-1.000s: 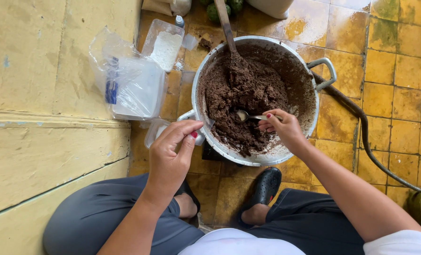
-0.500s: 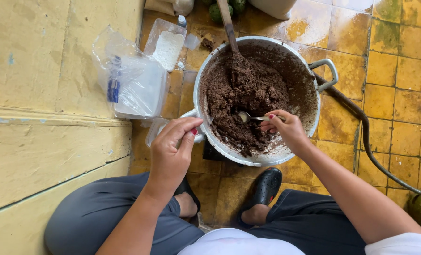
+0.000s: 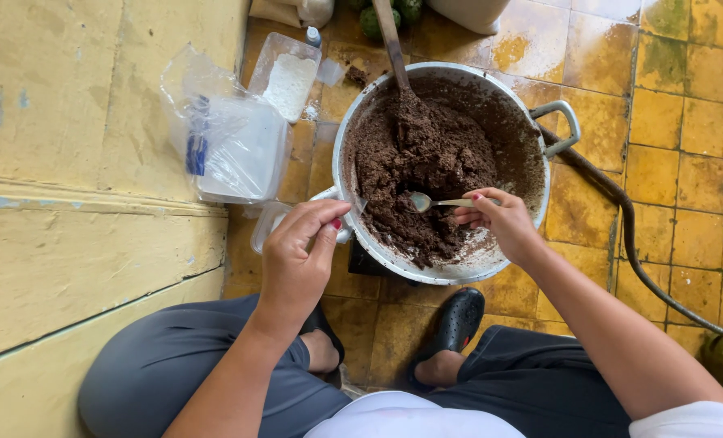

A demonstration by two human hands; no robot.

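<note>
Surroundings: clear plastic bag [image 3: 223,138] with a blue patch lay on the yellow tiled floor [image 3: 686,122] to the left of the pot, up against a yellow painted step [image 3: 77,243]; just above it sat a clear rectangular plastic tub [image 3: 287,77] holding white powder.
Obstacles: a dark hose [image 3: 621,219] ran along the floor from just behind the pot's right handle away to the right; green round fruits [image 3: 390,15] lay near the top edge, close to the wooden handle.
Feet: a black clog [image 3: 454,324] rested on the tiles just below the pot, between the person's grey-trousered knees.
Pot: the large round aluminium pot [image 3: 446,268] with two side handles stood on the floor in front of the person, on something dark that only partly showed.
Contents: coarse dark brown crumbly mixture [image 3: 426,162] was heaped toward the left and middle, with smears up the inner wall.
Wooden spoon: a long wooden stirring handle [image 3: 391,45] stood stuck in the heap, leaning toward the top edge.
Right hand: the right hand [image 3: 499,223] hovered over the pot, its fingers pressed together around the handle of a small metal spoon [image 3: 433,202], whose bowl lay against the mixture.
Left hand: the left hand [image 3: 300,255] was at the pot's near-left rim, thumb and fingertips pinched together on a small clear plastic piece [image 3: 353,209]; what kind of piece could not be told.
</note>
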